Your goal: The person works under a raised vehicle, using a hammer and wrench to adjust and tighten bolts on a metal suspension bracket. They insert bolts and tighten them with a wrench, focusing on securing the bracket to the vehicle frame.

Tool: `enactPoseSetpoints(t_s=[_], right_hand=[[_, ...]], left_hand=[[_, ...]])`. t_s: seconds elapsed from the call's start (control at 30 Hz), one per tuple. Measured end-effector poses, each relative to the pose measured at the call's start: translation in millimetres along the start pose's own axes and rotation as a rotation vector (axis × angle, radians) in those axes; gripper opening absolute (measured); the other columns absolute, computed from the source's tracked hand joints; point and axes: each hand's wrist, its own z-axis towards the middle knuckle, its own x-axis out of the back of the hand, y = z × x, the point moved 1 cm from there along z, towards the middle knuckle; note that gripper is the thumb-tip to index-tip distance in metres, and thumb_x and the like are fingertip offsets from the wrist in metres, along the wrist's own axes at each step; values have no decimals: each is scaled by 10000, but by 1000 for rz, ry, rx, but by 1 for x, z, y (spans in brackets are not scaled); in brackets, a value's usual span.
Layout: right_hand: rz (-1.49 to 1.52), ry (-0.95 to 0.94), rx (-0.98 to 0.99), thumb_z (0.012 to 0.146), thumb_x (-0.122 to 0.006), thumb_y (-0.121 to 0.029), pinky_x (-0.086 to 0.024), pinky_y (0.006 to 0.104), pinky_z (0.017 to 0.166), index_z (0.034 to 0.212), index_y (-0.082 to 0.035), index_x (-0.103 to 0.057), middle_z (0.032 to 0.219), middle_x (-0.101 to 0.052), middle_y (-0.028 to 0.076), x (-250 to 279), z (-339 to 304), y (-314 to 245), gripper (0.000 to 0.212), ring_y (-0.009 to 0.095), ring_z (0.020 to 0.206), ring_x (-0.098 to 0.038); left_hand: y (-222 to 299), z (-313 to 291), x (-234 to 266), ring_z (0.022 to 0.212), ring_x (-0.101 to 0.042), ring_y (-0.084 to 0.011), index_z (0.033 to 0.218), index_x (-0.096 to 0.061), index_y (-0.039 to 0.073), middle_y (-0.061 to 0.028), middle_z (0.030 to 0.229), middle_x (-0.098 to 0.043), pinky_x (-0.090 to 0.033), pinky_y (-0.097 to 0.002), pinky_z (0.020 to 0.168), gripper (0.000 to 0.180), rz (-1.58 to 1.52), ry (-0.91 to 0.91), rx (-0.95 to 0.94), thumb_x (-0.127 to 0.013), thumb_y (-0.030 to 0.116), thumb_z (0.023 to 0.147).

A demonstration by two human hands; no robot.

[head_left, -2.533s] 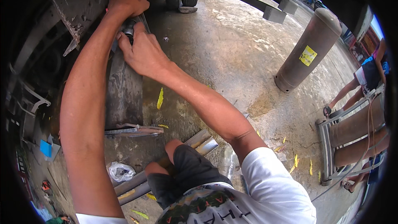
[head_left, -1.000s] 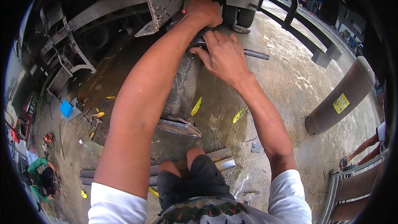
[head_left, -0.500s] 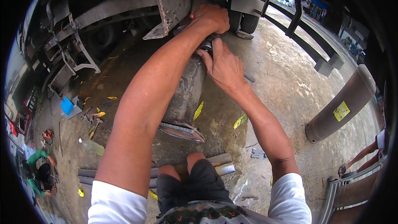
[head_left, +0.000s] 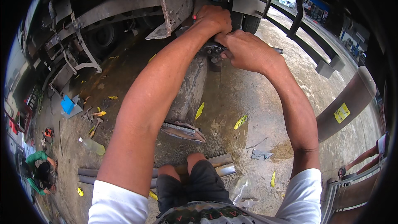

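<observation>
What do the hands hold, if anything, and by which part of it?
The right hand grips a metal bar just inside its protruding end; whether the left hand holds anything cannot be told.

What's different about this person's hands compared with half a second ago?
The right hand has moved right and slightly up from the dark tool head, and now appears wrapped around the tool handle. The left hand stays up beside it; the yellow leaf and brown cylinder haven't moved.
</observation>
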Motion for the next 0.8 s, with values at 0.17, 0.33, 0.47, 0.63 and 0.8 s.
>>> enactPoseSetpoints(t_s=[0.17, 0.33, 0.47, 0.63, 0.8], right_hand=[[508, 257, -140, 973, -637, -161, -504, 517, 798, 1139, -19, -561, 912, -699, 251, -54, -15, -11, 231, 451, 912, -678], [1006, 366, -272, 1038, -568, -199, -483, 517, 763, 1156, 9, -479, 817, -660, 249, -96, -8, -28, 255, 483, 828, -655], [431, 267, -191, 1009, -589, -180, -499, 542, 813, 1172, 14, -522, 874, -699, 248, -50, -16, -19, 261, 467, 881, -676], [46, 139, -100, 917, -629, -111, -510, 534, 857, 1082, -10, -629, 977, -709, 234, -4, -11, -18, 193, 408, 946, -693], [866, 412, -271, 971, -607, -111, -490, 529, 858, 1167, 18, -557, 992, -677, 280, -86, -12, -28, 240, 452, 976, -666]], left_hand=[[-1, -1, -2, 1100, -715, -321, 1151, -763, 87, -150, 1188, -739, -587, -493, 898, 400, -15, 22, 15, -608, 175, 794], [7, 4, 0, 1120, -706, -329, 1169, -753, 81, -158, 1209, -729, -577, -523, 922, 408, -19, 26, -5, -600, 174, 803], [0, -3, -2, 1118, -694, -344, 1106, -761, 53, -181, 1165, -732, -544, -448, 961, 376, -32, 37, 41, -583, 231, 826], [1, -4, 1, 1123, -704, -330, 1188, -744, 73, -159, 1216, -726, -576, -535, 925, 429, -18, -10, 3, -604, 176, 796], [8, 4, 0, 1104, -711, -342, 1182, -745, 68, -169, 1209, -727, -581, -550, 902, 437, -13, 20, -6, -611, 172, 780]])
